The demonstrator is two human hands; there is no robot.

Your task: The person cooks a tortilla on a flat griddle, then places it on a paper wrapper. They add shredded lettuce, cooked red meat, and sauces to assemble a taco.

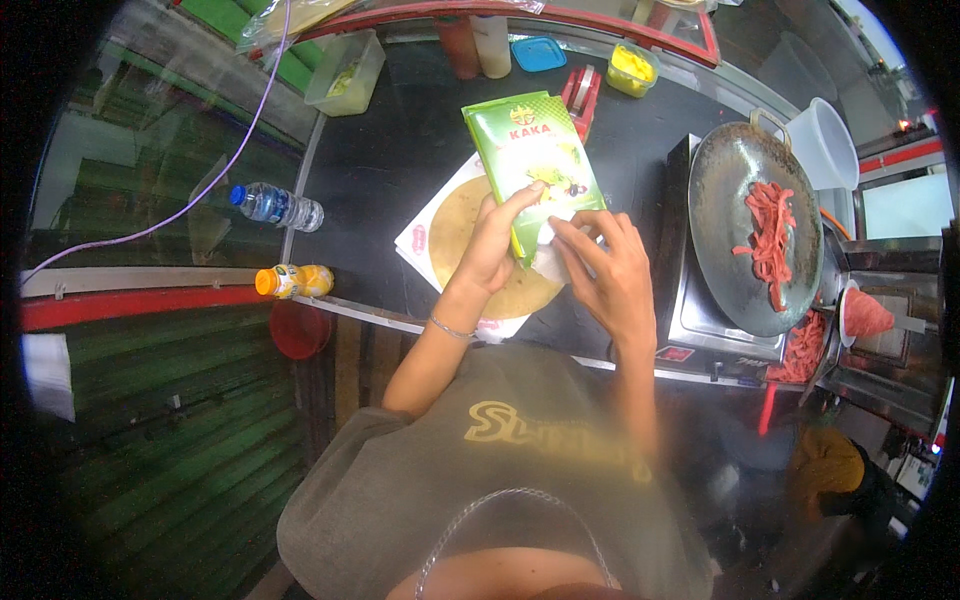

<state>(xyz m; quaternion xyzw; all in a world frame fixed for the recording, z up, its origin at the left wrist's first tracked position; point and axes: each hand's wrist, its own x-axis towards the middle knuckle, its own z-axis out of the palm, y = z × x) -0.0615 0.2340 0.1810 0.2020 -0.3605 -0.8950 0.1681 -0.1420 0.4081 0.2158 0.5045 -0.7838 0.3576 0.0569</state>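
My left hand (pixel 486 245) grips a flat green and white packet (pixel 530 150), its thumb lying across the front. At the packet's lower edge, the bent fingers of my right hand (pixel 615 270) pinch a small white, paper-like piece (pixel 548 264); whether it belongs to the packet I cannot tell. Beneath both hands lies a round tan disc (pixel 452 228) on a white printed sheet (pixel 412 240). The disc is partly covered by my hands and the packet, and I cannot make out whether it is bread or a board.
To the right, a dark pan (pixel 715 220) with reddish meat strips (pixel 770 235) sits on a stove (pixel 705 325). A red tape dispenser (pixel 580 97), a yellow-filled tub (pixel 632 70) and a blue lid (pixel 538 54) stand behind. Two bottles, clear (pixel 278 207) and yellow (pixel 295 281), lie left.
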